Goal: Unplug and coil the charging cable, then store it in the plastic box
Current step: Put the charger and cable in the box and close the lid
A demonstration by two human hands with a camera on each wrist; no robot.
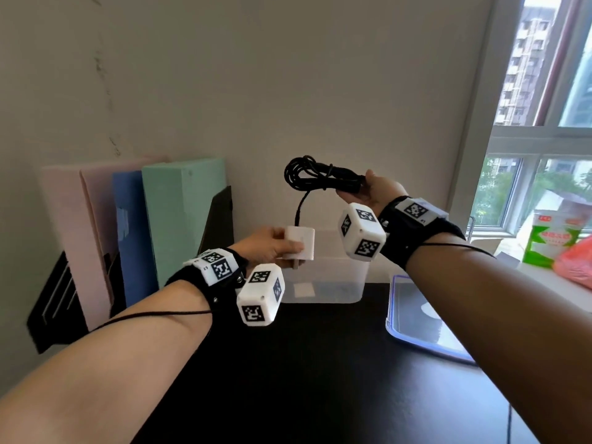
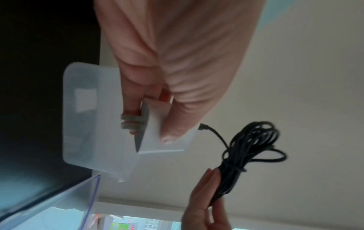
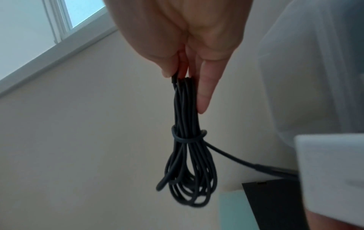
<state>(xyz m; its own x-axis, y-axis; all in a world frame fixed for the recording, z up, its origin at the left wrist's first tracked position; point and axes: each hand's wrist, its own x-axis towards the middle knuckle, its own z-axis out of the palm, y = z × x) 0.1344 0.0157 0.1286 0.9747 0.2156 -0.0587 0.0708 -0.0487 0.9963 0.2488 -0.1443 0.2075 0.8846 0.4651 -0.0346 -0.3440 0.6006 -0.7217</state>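
Dark desk (image 1: 320,363) runs back to a pale wall, with a window at the right. Above it, the black charging cable (image 1: 315,174) is coiled into a bundle, one turn wrapped round its middle, and the right hand (image 1: 371,190) pinches one end between thumb and fingers. A short run drops to the white charger block (image 1: 299,247), pinched by the left hand (image 1: 270,246), prongs pointing down. Directly below stands the open plastic box (image 1: 323,283) against the wall. Its blue-rimmed lid (image 1: 416,318) lies just right, files (image 1: 144,232) stand left.
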